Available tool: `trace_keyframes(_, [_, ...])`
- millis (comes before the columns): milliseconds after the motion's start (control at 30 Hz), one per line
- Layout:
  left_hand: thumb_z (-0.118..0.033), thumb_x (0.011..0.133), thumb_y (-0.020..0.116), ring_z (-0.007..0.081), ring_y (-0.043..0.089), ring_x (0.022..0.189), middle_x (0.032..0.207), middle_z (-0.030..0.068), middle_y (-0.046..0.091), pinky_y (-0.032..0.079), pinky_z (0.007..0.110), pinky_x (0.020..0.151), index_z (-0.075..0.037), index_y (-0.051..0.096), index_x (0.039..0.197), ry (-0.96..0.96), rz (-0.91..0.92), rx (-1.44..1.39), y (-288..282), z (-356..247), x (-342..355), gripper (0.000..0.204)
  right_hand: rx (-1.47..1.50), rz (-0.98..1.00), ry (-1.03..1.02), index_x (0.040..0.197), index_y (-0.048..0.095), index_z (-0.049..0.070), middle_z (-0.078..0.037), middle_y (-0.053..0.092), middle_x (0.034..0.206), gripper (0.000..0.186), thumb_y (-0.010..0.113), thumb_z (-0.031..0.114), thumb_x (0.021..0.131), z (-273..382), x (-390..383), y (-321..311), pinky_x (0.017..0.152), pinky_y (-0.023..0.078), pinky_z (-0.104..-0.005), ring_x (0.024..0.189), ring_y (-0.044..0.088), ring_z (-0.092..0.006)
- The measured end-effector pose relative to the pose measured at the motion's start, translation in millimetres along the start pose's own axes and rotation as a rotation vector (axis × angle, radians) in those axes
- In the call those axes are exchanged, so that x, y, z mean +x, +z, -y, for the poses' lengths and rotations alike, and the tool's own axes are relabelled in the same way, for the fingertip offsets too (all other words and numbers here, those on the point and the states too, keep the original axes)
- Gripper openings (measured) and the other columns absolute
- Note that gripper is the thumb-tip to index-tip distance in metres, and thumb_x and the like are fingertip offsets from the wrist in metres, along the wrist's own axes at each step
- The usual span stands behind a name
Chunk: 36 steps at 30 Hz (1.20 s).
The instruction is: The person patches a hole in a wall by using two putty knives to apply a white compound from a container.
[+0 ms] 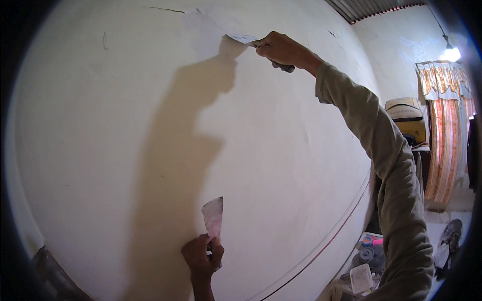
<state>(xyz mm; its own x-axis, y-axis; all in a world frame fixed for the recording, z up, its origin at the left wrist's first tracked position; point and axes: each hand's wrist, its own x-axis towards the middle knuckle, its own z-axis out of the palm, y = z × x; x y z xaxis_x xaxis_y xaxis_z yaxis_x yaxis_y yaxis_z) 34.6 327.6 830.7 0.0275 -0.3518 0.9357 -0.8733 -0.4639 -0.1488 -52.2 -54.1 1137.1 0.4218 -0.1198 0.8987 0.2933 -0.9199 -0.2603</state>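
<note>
High on the pale wall point(271, 130), my right hand point(283, 48) grips the handle of a putty knife point(242, 38). Its blade lies against the wall or very near it, just below a patch of filler point(201, 22) beside a thin crack point(165, 8). Low in the middle, my left hand point(203, 253) is closed around a second putty knife point(213, 215), its wide blade pointing up and smeared with whitish residue. That blade appears to stand apart from the wall. The handle is mostly hidden by my fingers.
A cable point(321, 248) runs along the lower right of the wall. Beyond my right arm, a cluttered surface holds a white plastic tub point(361, 279). A yellow box-shaped thing point(409, 128), striped curtains point(443, 150) and a lit bulb point(451, 53) are farther right. A dark piece of furniture point(55, 276) stands lower left.
</note>
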Motion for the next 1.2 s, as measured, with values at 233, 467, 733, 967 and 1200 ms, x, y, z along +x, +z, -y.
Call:
trace_keyframes(233, [-0.016,0.084,0.065,0.0180,0.054,0.042,0.056,0.0043,0.060,0.044,0.033,0.046,-0.005,0.062,0.070,-0.056,-0.004,-0.008,-1,-2,0,0.018,-0.224,0.068,-0.249,0.115,0.065,0.001,-0.011,0.056,0.060,0.034,0.050,0.023,0.092,-27,-46,10,0.055,0.049,-0.0379,0.048,0.054,-0.0195])
trace_keyframes(467, [-0.013,0.083,0.065,0.0182,0.059,0.046,0.058,0.0048,0.063,0.049,0.033,0.050,-0.003,0.062,0.079,-0.065,0.015,-0.022,2,0,-3,0.011,-0.341,-0.262,-0.313,0.133,0.059,0.019,-0.008,0.057,0.085,0.036,0.052,0.025,0.099,-78,-15,1,0.073,0.046,-0.0359,0.075,0.057,-0.0222])
trace_keyframes(733, [-0.008,0.079,0.066,0.0184,0.046,0.040,0.050,0.0043,0.046,0.038,0.033,0.040,-0.007,0.048,0.065,0.030,-0.050,0.008,2,6,-5,0.022,-0.379,-0.178,-0.369,0.145,0.042,0.034,-0.007,0.055,0.101,0.061,0.055,0.004,0.094,-117,2,34,0.080,0.047,-0.0403,0.089,0.058,-0.0273])
trace_keyframes(967, [-0.014,0.085,0.065,0.0194,0.056,0.046,0.063,0.0054,0.064,0.045,0.034,0.048,-0.005,0.059,0.078,-0.034,0.021,0.039,0,1,-5,0.013,-0.404,-0.081,-0.197,0.138,0.054,0.018,-0.007,0.058,0.080,0.043,0.054,0.018,0.095,-101,-31,-21,0.066,0.050,-0.0365,0.072,0.062,-0.0195])
trace_keyframes(1200, [-0.008,0.079,0.066,0.0172,0.045,0.041,0.051,0.0024,0.046,0.037,0.031,0.041,-0.005,0.057,0.073,0.041,-0.057,0.019,9,4,-6,0.011,0.037,-0.135,-0.034,0.106,0.067,-0.004,-0.006,0.058,0.063,0.038,0.062,0.028,0.086,-29,-4,10,0.054,0.048,-0.0347,0.055,0.056,-0.0163])
